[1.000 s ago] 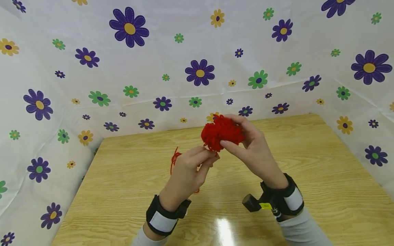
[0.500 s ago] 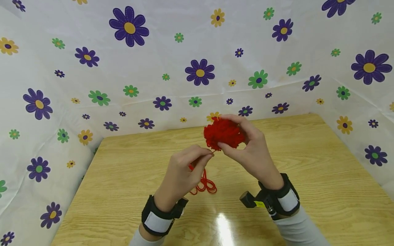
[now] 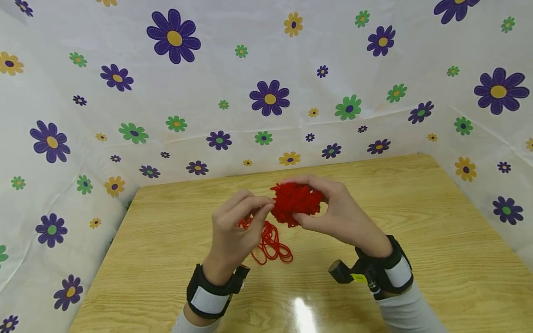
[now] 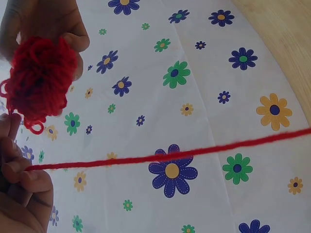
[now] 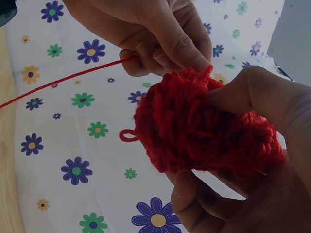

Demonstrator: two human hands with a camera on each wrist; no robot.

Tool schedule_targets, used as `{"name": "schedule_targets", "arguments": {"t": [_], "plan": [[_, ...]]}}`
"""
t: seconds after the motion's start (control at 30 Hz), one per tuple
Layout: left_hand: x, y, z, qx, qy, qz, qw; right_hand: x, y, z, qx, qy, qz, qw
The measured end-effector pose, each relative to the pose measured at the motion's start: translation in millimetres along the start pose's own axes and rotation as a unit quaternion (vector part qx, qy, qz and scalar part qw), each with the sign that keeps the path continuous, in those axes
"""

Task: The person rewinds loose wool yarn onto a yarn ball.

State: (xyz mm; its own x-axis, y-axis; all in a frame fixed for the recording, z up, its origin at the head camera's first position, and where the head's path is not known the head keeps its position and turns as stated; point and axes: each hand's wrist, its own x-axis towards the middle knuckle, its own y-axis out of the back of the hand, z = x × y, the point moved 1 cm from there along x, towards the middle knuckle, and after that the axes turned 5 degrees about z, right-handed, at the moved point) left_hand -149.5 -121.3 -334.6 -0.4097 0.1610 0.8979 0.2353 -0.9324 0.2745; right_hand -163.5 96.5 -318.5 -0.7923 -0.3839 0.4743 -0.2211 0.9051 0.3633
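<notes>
A bundle of red yarn is held above the table by my right hand, thumb on the near side and fingers over the far side. Small loops stick out of it in the right wrist view. At the bundle's left edge, my left hand pinches yarn between thumb and forefinger. A single yarn strand runs out from the curled lower fingers of that hand in the left wrist view. Loose red yarn loops lie on the table below the hands.
The wooden table reaches back to a white flower-patterned cloth, which also hangs at both sides. Black wrist straps with cameras sit on both wrists; the right camera juts toward the middle.
Both hands have come down, the yarn bundle with them. My left hand has shifted left, showing more of the loose loops. The bundle has turned somewhat in my right hand.
</notes>
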Motion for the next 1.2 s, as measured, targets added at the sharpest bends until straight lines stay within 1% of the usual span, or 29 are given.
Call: {"name": "schedule_targets", "arguments": {"t": [0.17,0.27,0.37,0.5,0.7,0.83,0.97,1.13,1.2], "plan": [[-1.1,2.3,-0.1,0.005,0.005,0.010,0.9999,-2.7,1.4,-1.0,0.032,-0.001,-0.043,0.9986],[-2.0,3.8,0.1,0.008,0.008,0.013,0.9999,-4.6,2.1,-1.2,0.055,-0.005,-0.061,0.9966],[-2.6,4.7,0.6,0.008,0.008,0.014,0.9998,-7.1,3.2,-3.1,0.075,-0.012,-0.067,0.9949],[-3.6,4.5,-0.1,0.003,0.004,0.012,0.9999,-9.5,3.8,-4.5,0.106,-0.015,-0.065,0.9921],[-5.2,4.1,-0.1,0.003,0.003,-0.002,1.0000,-11.5,1.0,-3.6,0.155,0.000,-0.046,0.9868],[-6.6,2.0,-0.7,0.005,0.006,-0.019,0.9998,-11.9,-1.5,-2.5,0.167,0.016,-0.021,0.9856],[-8.8,-1.4,-1.3,0.007,0.009,-0.038,0.9992,-11.9,-3.0,-2.8,0.173,0.017,0.006,0.9848],[-11.0,-4.7,0.8,0.002,0.026,-0.061,0.9978,-11.9,-5.7,-2.3,0.206,0.017,0.035,0.9778],[-11.8,-7.0,1.4,-0.002,0.025,-0.072,0.9971,-11.8,-6.5,-2.1,0.217,0.019,0.050,0.9748]]}}
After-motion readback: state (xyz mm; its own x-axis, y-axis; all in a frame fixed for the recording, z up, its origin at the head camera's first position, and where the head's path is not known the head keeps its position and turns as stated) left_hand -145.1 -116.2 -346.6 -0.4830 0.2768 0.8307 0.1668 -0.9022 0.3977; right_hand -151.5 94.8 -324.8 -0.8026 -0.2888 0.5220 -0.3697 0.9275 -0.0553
